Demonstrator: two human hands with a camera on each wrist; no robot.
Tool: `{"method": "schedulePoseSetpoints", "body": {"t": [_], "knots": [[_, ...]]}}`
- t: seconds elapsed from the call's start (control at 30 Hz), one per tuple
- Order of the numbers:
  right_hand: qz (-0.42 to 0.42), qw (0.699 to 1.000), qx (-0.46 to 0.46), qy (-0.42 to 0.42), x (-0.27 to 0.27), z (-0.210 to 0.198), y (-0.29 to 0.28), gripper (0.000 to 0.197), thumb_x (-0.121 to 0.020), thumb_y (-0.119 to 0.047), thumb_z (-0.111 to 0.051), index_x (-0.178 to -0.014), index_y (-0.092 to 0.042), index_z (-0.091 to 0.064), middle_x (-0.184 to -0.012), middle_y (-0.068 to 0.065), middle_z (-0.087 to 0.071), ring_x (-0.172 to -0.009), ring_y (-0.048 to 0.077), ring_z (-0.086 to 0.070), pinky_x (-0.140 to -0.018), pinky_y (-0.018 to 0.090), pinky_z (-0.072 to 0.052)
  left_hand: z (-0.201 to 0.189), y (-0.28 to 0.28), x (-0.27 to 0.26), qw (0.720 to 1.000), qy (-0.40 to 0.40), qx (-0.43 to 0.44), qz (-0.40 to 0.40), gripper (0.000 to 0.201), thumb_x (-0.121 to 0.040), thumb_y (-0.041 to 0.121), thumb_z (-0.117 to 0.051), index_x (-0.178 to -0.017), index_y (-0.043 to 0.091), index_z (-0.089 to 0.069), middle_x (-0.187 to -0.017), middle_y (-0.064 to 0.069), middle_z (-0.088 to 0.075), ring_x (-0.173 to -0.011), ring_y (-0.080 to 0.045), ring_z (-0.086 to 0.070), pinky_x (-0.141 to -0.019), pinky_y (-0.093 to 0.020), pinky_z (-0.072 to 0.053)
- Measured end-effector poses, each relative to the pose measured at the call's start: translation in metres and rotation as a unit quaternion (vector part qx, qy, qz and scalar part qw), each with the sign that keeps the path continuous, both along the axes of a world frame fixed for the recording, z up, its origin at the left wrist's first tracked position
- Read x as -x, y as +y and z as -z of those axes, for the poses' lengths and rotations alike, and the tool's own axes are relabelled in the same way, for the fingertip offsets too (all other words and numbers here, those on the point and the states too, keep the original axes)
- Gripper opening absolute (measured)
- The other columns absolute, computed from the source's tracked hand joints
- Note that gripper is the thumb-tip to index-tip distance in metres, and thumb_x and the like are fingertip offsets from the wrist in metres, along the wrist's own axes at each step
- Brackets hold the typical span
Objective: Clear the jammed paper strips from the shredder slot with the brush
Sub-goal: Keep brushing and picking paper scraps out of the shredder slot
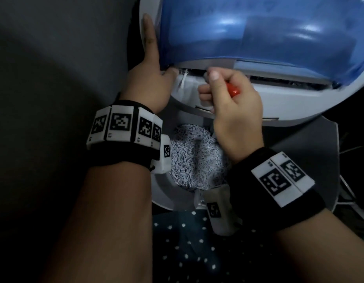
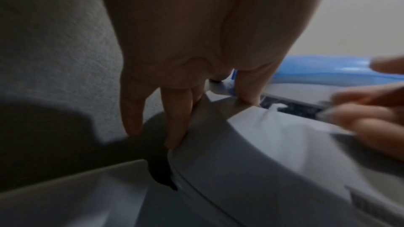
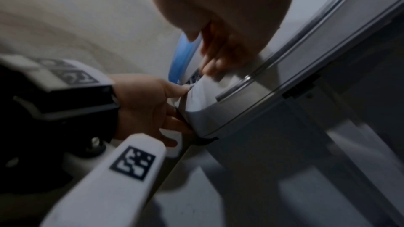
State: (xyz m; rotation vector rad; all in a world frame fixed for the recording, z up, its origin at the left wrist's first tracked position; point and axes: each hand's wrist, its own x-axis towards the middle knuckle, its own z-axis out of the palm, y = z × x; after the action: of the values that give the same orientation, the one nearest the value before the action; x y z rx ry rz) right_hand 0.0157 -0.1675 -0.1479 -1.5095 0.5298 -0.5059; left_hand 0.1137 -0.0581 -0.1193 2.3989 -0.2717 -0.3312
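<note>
The shredder head, grey-white under a blue translucent cover, lies tilted over the bin. Its slot runs along the front, and white paper strips hang from its left end. My left hand lies flat against the head's left side with straight fingers, its thumb beside the slot's end. My right hand grips the brush by its red handle, with the tip at the slot; the bristles are hidden. In the left wrist view, a strip shows in the dark slot.
Below my hands the open bin holds a heap of shredded paper. White paper drapes over the housing under the slot. Dotted dark fabric lies nearest me. A grey wall is at the left and cables at the right.
</note>
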Motion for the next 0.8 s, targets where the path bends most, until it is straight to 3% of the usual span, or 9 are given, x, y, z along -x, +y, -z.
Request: {"method": "schedulePoseSetpoints", "body": {"t": [0.1,0.2,0.3,0.37,0.43,0.5,0.6,0.73,0.8], "knots": [[0.048,0.993,-0.098,-0.036,-0.002,-0.006,-0.008,0.016,-0.098,-0.015,-0.054,-0.089,-0.013,-0.067,-0.068,0.0,-0.069,-0.062,0.014,-0.061,-0.06,0.027,-0.049,0.0,0.0,0.001,1.0,-0.001,-0.003,0.001,0.086,-0.101,0.028,-0.049,-0.154,0.037,0.019,-0.136,-0.003,-0.059,-0.098,-0.015,-0.059,-0.1,-0.032,-0.043],[0.116,0.989,-0.085,-0.027,0.0,-0.007,-0.014,0.018,-0.092,-0.021,-0.052,-0.085,-0.015,-0.067,-0.06,-0.002,-0.065,-0.055,0.01,-0.057,-0.056,0.025,-0.044,0.0,0.0,0.0,1.0,0.0,0.006,0.0,0.087,-0.101,0.028,-0.049,-0.154,0.037,0.019,-0.145,0.0,-0.053,-0.11,-0.015,-0.06,-0.103,-0.03,-0.041],[-0.014,0.996,-0.084,-0.009,0.001,-0.004,-0.002,0.013,-0.103,-0.016,-0.055,-0.105,-0.01,-0.067,-0.081,-0.001,-0.072,-0.073,0.009,-0.07,-0.065,0.019,-0.052,0.001,0.001,0.0,1.0,0.001,0.006,0.002,0.087,-0.101,0.028,-0.05,-0.154,0.037,0.019,-0.145,0.0,-0.053,-0.108,-0.012,-0.059,-0.099,-0.027,-0.039],[-0.068,0.994,-0.083,-0.003,0.001,-0.007,0.002,0.015,-0.104,-0.015,-0.052,-0.108,-0.013,-0.066,-0.086,0.002,-0.074,-0.077,0.01,-0.072,-0.065,0.019,-0.052,0.002,0.001,0.0,1.0,0.0,0.005,0.003,0.087,-0.101,0.027,-0.05,-0.154,0.037,0.019,-0.143,-0.001,-0.055,-0.105,-0.015,-0.06,-0.101,-0.029,-0.04],[-0.023,0.993,-0.115,-0.02,0.002,-0.013,-0.001,0.021,-0.105,-0.013,-0.049,-0.094,-0.01,-0.067,-0.074,0.006,-0.071,-0.06,0.012,-0.065,-0.053,0.018,-0.046,0.001,0.001,-0.001,1.0,-0.001,0.005,0.003,0.087,-0.101,0.027,-0.049,-0.154,0.036,0.019,-0.142,-0.001,-0.055,-0.102,-0.013,-0.06,-0.099,-0.027,-0.039],[0.076,0.989,-0.116,-0.049,0.003,-0.016,-0.01,0.027,-0.099,-0.014,-0.051,-0.076,-0.011,-0.066,-0.065,0.008,-0.067,-0.05,0.014,-0.056,-0.046,0.019,-0.041,0.001,0.001,-0.001,1.0,0.002,0.008,0.002,0.086,-0.101,0.026,-0.049,-0.154,0.036,0.018,-0.144,0.0,-0.054,-0.102,-0.01,-0.057,-0.097,-0.024,-0.037],[0.149,0.986,-0.039,-0.062,0.005,-0.015,-0.013,0.025,-0.09,-0.026,-0.054,-0.066,-0.022,-0.061,-0.065,0.005,-0.066,-0.055,0.015,-0.055,-0.056,0.025,-0.043,0.001,0.001,-0.001,1.0,0.003,0.015,0.003,0.087,-0.101,0.026,-0.05,-0.154,0.036,0.018,-0.146,0.001,-0.052,-0.111,-0.014,-0.059,-0.099,-0.025,-0.037],[0.053,0.998,0.021,-0.032,0.004,-0.009,-0.005,0.022,-0.096,-0.035,-0.055,-0.086,-0.019,-0.067,-0.067,-0.004,-0.066,-0.058,0.007,-0.061,-0.063,0.032,-0.05,0.001,0.001,-0.002,1.0,0.003,0.009,0.004,0.087,-0.101,0.029,-0.05,-0.154,0.037,0.019,-0.141,-0.001,-0.056,-0.103,-0.014,-0.06,-0.096,-0.027,-0.04],[0.047,0.996,0.064,-0.03,0.005,-0.011,-0.004,0.024,-0.096,-0.038,-0.053,-0.082,-0.023,-0.065,-0.061,-0.008,-0.062,-0.06,0.01,-0.06,-0.066,0.038,-0.05,0.001,0.001,-0.001,1.0,0.003,0.003,0.004,0.087,-0.101,0.03,-0.049,-0.153,0.037,0.02,-0.139,-0.002,-0.058,-0.099,-0.012,-0.059,-0.095,-0.027,-0.04]]}}
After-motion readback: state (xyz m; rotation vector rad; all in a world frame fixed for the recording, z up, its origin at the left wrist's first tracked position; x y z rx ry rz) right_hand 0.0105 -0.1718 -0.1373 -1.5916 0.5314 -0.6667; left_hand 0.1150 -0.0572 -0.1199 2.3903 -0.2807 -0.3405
